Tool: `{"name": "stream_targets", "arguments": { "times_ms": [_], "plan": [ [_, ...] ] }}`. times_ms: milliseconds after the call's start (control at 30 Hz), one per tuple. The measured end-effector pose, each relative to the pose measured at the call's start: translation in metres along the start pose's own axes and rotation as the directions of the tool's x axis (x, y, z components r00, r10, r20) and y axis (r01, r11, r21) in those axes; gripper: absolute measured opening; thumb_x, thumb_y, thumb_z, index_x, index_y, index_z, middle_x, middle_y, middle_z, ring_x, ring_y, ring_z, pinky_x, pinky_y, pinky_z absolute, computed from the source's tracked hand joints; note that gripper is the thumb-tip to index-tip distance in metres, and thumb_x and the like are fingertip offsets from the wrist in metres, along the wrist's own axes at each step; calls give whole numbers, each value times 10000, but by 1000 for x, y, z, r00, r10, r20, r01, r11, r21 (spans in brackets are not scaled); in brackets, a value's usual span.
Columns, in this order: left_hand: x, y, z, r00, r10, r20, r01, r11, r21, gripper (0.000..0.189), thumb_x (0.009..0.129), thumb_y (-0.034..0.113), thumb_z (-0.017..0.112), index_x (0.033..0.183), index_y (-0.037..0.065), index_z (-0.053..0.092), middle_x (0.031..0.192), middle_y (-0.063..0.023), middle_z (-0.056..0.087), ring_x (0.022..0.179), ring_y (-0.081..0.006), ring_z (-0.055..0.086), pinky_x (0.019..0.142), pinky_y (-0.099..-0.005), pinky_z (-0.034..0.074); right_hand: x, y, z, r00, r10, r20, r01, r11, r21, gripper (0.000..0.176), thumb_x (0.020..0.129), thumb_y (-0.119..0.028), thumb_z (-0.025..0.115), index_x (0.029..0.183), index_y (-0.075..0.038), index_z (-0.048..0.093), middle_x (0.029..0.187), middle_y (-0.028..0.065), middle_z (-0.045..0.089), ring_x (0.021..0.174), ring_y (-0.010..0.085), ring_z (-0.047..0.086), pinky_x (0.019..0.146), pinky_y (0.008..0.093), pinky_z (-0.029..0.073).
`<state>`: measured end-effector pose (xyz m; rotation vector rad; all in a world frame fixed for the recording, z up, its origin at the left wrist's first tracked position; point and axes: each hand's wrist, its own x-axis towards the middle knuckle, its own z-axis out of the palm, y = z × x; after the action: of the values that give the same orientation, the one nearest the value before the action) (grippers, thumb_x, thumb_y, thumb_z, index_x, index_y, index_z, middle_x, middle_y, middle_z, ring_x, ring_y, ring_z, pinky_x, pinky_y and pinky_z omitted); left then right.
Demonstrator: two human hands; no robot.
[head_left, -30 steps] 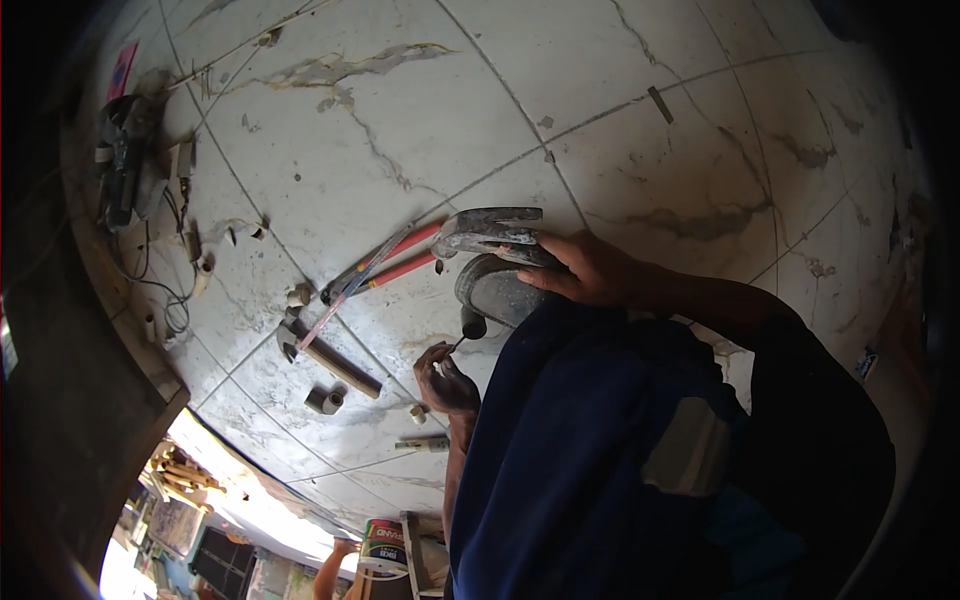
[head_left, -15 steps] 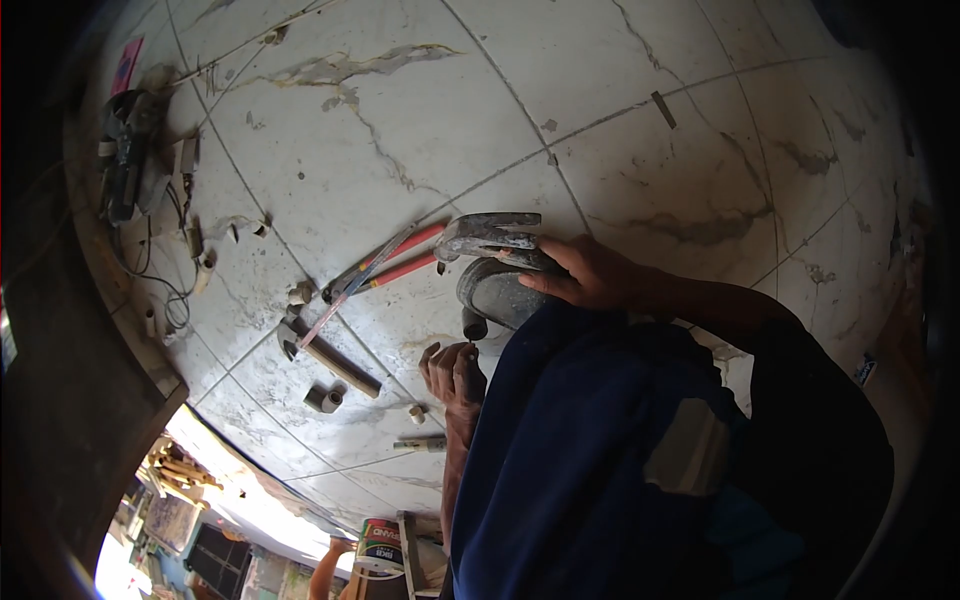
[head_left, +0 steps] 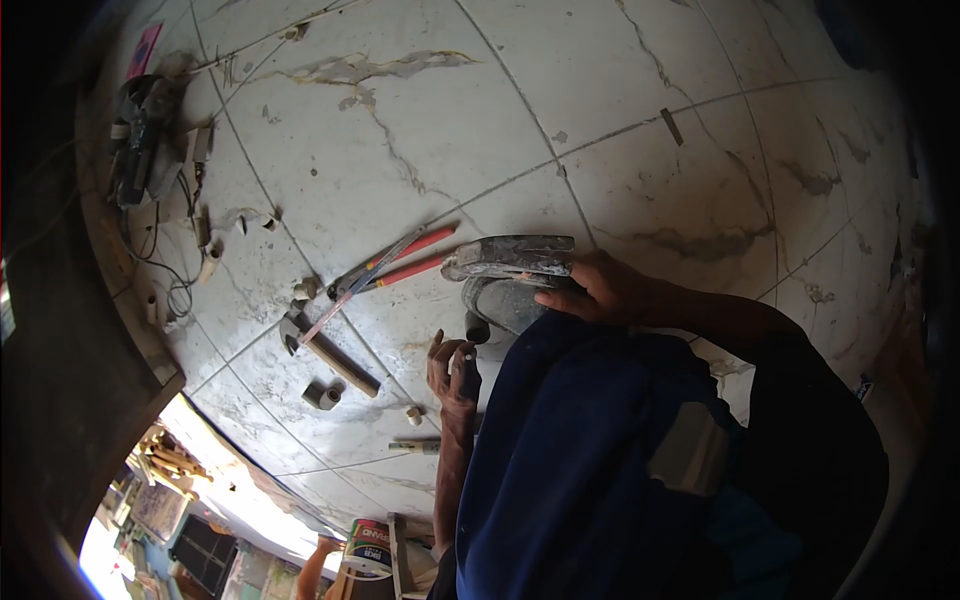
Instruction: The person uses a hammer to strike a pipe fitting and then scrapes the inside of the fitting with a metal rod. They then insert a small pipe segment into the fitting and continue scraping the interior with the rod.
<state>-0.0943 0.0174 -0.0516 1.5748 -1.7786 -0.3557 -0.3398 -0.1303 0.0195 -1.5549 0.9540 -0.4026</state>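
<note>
Grey metal piece (head_left: 510, 257) on floor (head_left: 600, 100), beside red-handled cutters (head_left: 400, 262). Looks heavy, rigid, gritty; best taken mid-body. Right hand (head_left: 605, 290) fingers clamp its end. Left hand (head_left: 452, 370) fingers curled, contents unclear.

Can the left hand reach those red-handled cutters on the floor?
Probably yes. The left hand sits close to the red-handled cutters, with only bare floor between. But its fingers seem curled on a small dark piece, so it might need to drop that first.

left hand (head_left: 452, 372) moved up, nearer dark fitting (head_left: 477, 327)
</note>
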Motion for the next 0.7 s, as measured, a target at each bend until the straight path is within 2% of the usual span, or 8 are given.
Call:
{"name": "stream_targets", "arguments": {
  "times_ms": [33, 100, 233, 300, 400, 500, 600, 700],
  "plan": [
    [-3, -3, 3, 1000, -7, -8, 7, 1000, 4, 93, 866, 20, 592, 940, 75, 580, 870, -56, 603, 775, -213, 616, 865, -506, 518, -1, -6, -6, 1000, -4, 10, 4, 1000, -3, 472, 917, -432, 535, 1023, 27, 557, 598, 223, 554, 547, 348, 580, 596, 420, 454],
    [-5, -7, 6, 999, 10, -48, -13, 998, -57, 171, 877, 11, 573, 1033, 74, 543, 860, -79, 617, 774, -238, 623, 842, -493, 531, -3, -21, -22, 928, 237, 288, -213, 971, -112, 465, 907, -405, 560, 1137, -1, 589, 821, 198, 643, 744, 293, 642, 709, 366, 483],
    [0, -2, 2, 989, -145, 29, 145, 989, -28, 301, 882, -15, 554, 1151, 86, 464, 851, -92, 633, 763, -259, 627, 819, -472, 543, -3, -24, -24, 912, 250, 326, -194, 961, -197, 472, 897, -420, 568, 1097, 5, 614, 814, 207, 638, 751, 312, 642, 726, 368, 487],
    [3, 0, -1, 985, -171, 6, 171, 985, -20, 396, 863, -47, 558, 1205, 86, 408, 831, -98, 640, 752, -271, 628, 805, -446, 551, -3, -31, -27, 894, 314, 319, -268, 946, -180, 479, 901, -400, 566, 1152, 7, 584, 883, 203, 649, 820, 294, 648, 770, 363, 486],
    [1, 1, -2, 985, -174, -13, 173, 981, -84, 399, 841, -61, 575, 1185, 75, 427, 828, -104, 642, 742, -277, 626, 797, -436, 553, -9, -14, -18, 933, 269, 240, -250, 962, -107, 491, 907, -380, 563, 1207, 8, 544, 992, 193, 642, 905, 263, 629, 828, 348, 466],
    [6, 5, -1, 996, -91, 22, 92, 992, -81, 354, 829, -70, 580, 1135, 58, 456, 834, -114, 639, 747, -290, 619, 754, -412, 541, -11, -9, -11, 974, 179, 141, -178, 984, -20, 538, 911, -435, 537, 1185, 28, 530, 883, 224, 651, 826, 323, 657, 759, 396, 486],
    [4, 5, 5, 994, -86, -61, 80, 992, -93, 304, 828, -69, 583, 1090, 48, 480, 848, -117, 637, 758, -299, 613, 707, -398, 511, -11, -6, -8, 993, 100, 69, -96, 994, -49, 530, 910, -417, 546, 1190, 32, 523, 923, 228, 651, 847, 318, 654, 778, 389, 488],
    [7, 4, 4, 996, -75, -41, 72, 994, -79, 278, 823, -63, 594, 1061, 42, 497, 861, -112, 632, 770, -301, 605, 676, -389, 483, -7, -10, -11, 989, 112, 100, -109, 993, -36, 513, 914, -401, 547, 1187, 33, 524, 945, 226, 651, 865, 312, 654, 792, 381, 488]
  ]
}}
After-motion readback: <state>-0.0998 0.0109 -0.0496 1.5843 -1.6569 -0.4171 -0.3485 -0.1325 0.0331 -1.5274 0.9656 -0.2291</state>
